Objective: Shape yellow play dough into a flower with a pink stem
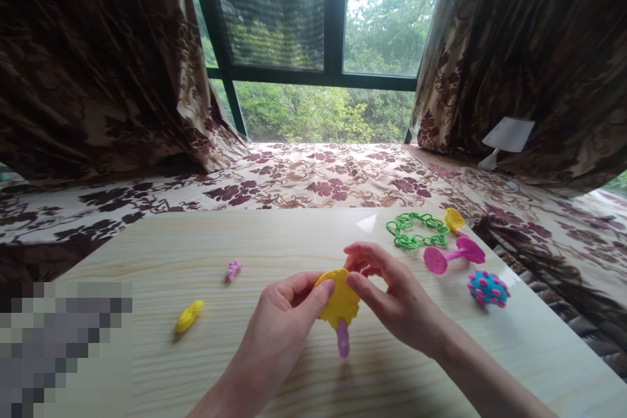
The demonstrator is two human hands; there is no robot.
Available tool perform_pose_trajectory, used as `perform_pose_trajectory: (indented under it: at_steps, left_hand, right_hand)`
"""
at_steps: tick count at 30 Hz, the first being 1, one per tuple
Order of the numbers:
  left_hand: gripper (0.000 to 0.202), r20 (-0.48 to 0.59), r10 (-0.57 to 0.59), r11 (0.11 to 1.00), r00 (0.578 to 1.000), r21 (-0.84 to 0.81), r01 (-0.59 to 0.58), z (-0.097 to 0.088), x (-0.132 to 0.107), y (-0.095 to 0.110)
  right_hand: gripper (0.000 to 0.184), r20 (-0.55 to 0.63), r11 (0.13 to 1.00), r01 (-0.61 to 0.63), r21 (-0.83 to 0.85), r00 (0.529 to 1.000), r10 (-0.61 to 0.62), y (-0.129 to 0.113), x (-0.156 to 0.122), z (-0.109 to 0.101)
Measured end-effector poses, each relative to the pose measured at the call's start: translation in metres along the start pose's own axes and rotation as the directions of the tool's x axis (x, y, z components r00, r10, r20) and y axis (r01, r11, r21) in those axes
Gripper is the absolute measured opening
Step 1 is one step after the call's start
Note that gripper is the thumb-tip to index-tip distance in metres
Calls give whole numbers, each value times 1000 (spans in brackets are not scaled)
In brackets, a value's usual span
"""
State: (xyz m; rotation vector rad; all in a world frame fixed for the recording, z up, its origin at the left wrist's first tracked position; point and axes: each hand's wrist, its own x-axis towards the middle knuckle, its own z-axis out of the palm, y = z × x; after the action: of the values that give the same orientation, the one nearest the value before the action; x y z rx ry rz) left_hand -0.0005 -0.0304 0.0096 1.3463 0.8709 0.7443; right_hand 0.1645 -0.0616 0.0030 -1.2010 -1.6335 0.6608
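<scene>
My left hand (289,313) pinches a flat yellow clay disc (340,304) between thumb and fingers, tilted up above the table. From the disc's lower edge a short pinkish-purple clay stick (343,339) points down. At the upper right rim, the thumb of my right hand (386,294) presses on the disc, its other fingers curled and partly hidden. To the left, a yellow clay lump (189,317) and a small pink clay piece (234,270) lie on the table.
At right on the wooden-look table (274,235) are a green clay chain ring (416,245), a pink dumbbell shape (454,255), a blue pink-dotted clay lump (488,289) and another yellow-headed piece (454,219). A white lamp (508,134) stands behind. Blurred blocks hide the lower left.
</scene>
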Motion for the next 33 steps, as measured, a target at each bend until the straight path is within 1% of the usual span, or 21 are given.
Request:
perform_pose_trajectory:
  at_steps: [1,3,6,9,14,21,25,29,33]
  left_hand:
    - [30,-4,-10,1000,1000,-20,10,0,0,1]
    - [32,17,-26,998,1000,-57,27,0,-1,2]
    - [31,33,-20,997,999,-80,22,1,-1,3]
    - [29,21,6,998,1000,-65,-4,1,0,3]
    - [28,45,37,999,998,-28,-36,1,-1,2]
    - [26,34,74,997,997,14,-75,2,-2,2]
    - [25,38,91,995,995,42,-93,2,-1,1]
    - [26,37,73,997,997,34,-74,2,-1,-1]
    - [30,37,24,1000,999,-12,-24,1,-1,0]
  right_hand:
    - [23,-10,1000,-9,20,1000,9,1,0,0]
    - [16,-17,999,-7,31,1000,7,1,-1,0]
    - [13,-10,1000,22,1,1000,-22,0,-1,2]
    - [11,2,996,74,-48,997,-74,-3,-1,3]
    - [15,21,989,131,-66,991,-130,-3,-1,3]
    - [12,-10,990,117,-80,993,-118,-3,-1,8]
    - [11,-5,985,112,-130,994,-114,-4,-3,11]
    - [10,-50,981,97,-168,993,-107,-2,-4,15]
    - [12,-45,990,74,-119,996,-80,0,-4,13]
